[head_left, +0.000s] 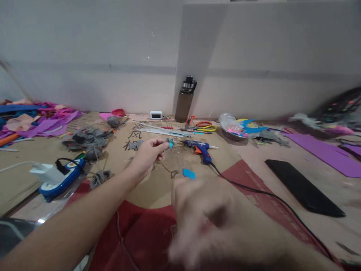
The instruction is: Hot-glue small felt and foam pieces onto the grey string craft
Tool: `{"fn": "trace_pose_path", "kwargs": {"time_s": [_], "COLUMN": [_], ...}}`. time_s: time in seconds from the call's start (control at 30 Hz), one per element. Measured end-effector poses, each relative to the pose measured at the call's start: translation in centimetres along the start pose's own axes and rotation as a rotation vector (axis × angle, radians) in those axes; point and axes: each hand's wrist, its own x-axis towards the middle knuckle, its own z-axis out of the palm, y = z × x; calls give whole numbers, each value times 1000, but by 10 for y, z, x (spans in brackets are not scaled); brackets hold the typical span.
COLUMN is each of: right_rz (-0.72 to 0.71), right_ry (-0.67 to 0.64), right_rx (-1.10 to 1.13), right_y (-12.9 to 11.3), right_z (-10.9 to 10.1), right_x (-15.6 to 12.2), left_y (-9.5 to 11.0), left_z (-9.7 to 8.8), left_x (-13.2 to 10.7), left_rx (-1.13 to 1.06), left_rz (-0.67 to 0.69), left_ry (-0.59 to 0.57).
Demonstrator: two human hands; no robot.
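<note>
My left hand [150, 152] is closed in a pinch at a small teal piece [170, 143] over the cardboard. A thin brownish-grey strand [166, 167] runs from below those fingers toward my right hand [200, 214]. That hand is close to the camera and smeared by motion, so its fingers and anything in them cannot be made out. Just beyond it lies a bright blue cut piece [188, 174]. A blue hot glue gun [204, 150] rests on its side right of my left hand, nozzle pointing left, with a whitish stick out of its back.
Scissors [207, 126], a dark bottle [184, 99] and a small white clock [156, 115] are near the wall. Grey yarn [93, 152] and a blue power strip [63, 177] lie left. A metal bowl [234, 133] and black phone-like slab [303, 186] are right; the gun's cord [259, 190] crosses there.
</note>
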Motion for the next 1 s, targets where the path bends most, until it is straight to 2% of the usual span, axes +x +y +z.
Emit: {"fn": "trace_pose_path", "kwargs": {"time_s": [0.07,0.13,0.2,0.27,0.37,0.47,0.67,0.8,0.87,0.9,0.97,1.0], "right_rz": [70,108,132,141,131,93,-56,-43,64,163,454,620], "right_ry": [305,540,695,778,827,850,808,818,843,843,780,703], "right_rx": [-110,-244,-348,-448,-541,-618,-831,-945,-1050,-1119,-1235,-1253], "right_y": [2,18,39,57,74,82,82,77,74,73,73,75], "right_z": [-1,-6,-15,-24,-33,-34,-32,-43,-56,-64,-79,-85], "right_x": [11,19,25,28,31,33,33,31,27,25,19,16], "left_y": [2,5,7,8,8,7,7,5,4,3,2,2], "left_z": [2,4,5,6,6,6,9,7,3,1,-4,-6], "left_x": [-2,-4,-5,-6,-6,-7,-9,-6,-2,0,4,6], "left_rx": [14,17,14,22,42,59,47,41,30,22,6,1], "left_rz": [6,4,4,6,23,61,54,43,37,42,70,83], "left_ry": [6,15,12,-3,-19,-40,-48,-27,8,29,62,76]}}
